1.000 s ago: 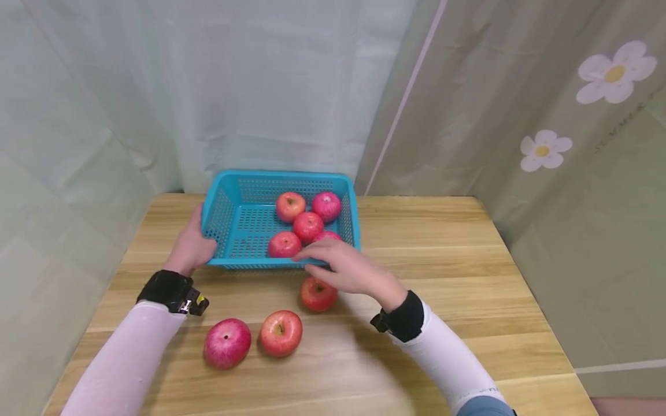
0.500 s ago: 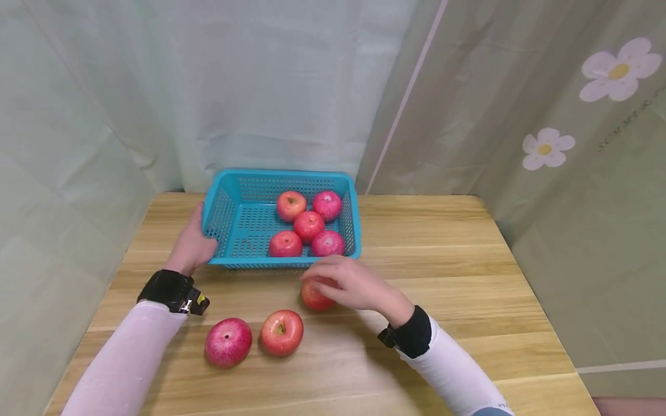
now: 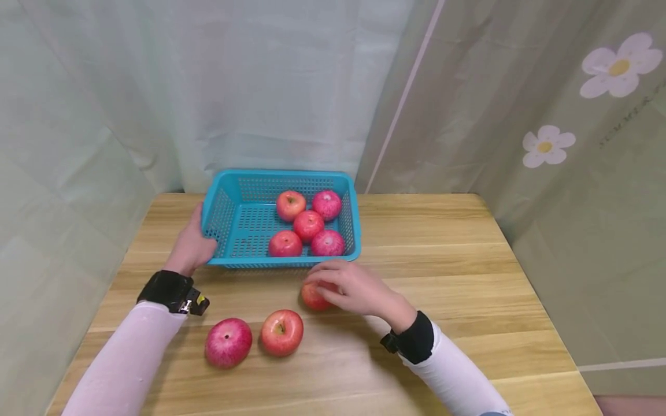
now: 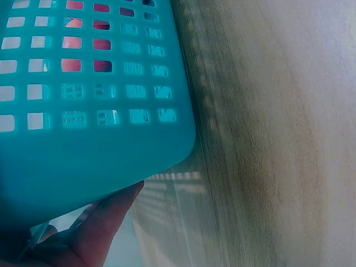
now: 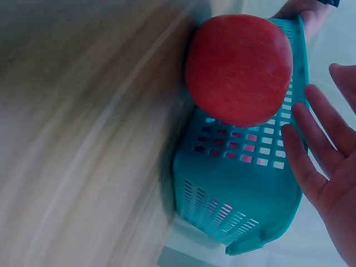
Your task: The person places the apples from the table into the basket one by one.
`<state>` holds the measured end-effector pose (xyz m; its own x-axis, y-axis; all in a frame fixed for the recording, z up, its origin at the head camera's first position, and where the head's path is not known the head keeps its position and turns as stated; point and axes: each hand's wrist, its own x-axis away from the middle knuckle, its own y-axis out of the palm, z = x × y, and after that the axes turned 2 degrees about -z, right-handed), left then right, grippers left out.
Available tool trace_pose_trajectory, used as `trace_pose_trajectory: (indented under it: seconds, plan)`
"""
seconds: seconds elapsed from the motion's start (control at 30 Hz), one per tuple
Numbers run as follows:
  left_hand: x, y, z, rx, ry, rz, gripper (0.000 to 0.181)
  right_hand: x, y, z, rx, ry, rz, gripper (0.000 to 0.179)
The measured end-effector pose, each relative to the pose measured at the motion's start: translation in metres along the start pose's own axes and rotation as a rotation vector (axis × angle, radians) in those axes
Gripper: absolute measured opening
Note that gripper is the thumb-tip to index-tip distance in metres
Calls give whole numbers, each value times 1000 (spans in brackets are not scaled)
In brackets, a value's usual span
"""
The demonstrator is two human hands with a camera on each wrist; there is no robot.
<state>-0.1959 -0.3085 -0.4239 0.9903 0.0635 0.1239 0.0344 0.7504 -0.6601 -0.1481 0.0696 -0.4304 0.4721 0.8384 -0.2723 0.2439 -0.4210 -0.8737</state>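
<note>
My left hand (image 3: 191, 245) grips the left end of a blue plastic basket (image 3: 244, 261), thumb at the rim; in the left wrist view, fingers (image 4: 105, 228) show at the basket's underside. Several red apples lie in the basket's right half, including a front-right apple (image 3: 328, 243). In front of the basket, my right hand (image 3: 359, 289) hovers over a red apple (image 3: 314, 296) on the table and partly hides it in the head view. The right wrist view shows its spread fingers (image 5: 320, 128) apart from that apple (image 5: 239, 69).
Two more apples, a pinkish one (image 3: 228, 342) and a red one (image 3: 281, 333), sit on the wooden table (image 3: 437, 266) nearer the front. A pale curtain (image 3: 291, 86) hangs right behind the basket.
My right hand has moved from the basket's front rim down to above the nearest table apple, uncovering the front-right apple in the basket. My left hand and the basket have stayed put.
</note>
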Motion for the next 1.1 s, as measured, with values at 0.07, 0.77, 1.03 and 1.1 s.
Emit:
trace_pose_trajectory:
  seconds: [0.07,0.77,1.03,1.1]
  plan:
    - [0,0,0,2,-3,-3,105,2,1,0,6,4,6,32]
    - [-1,0,-1,0,-3,2,104,7,26,-2,199,44,-110,50]
    - [-2,1,-2,-1,0,1,106,-1,37,-3,193,143,-146,57]
    - [-2,1,-2,-5,3,3,106,-3,39,-3,174,196,-159,56]
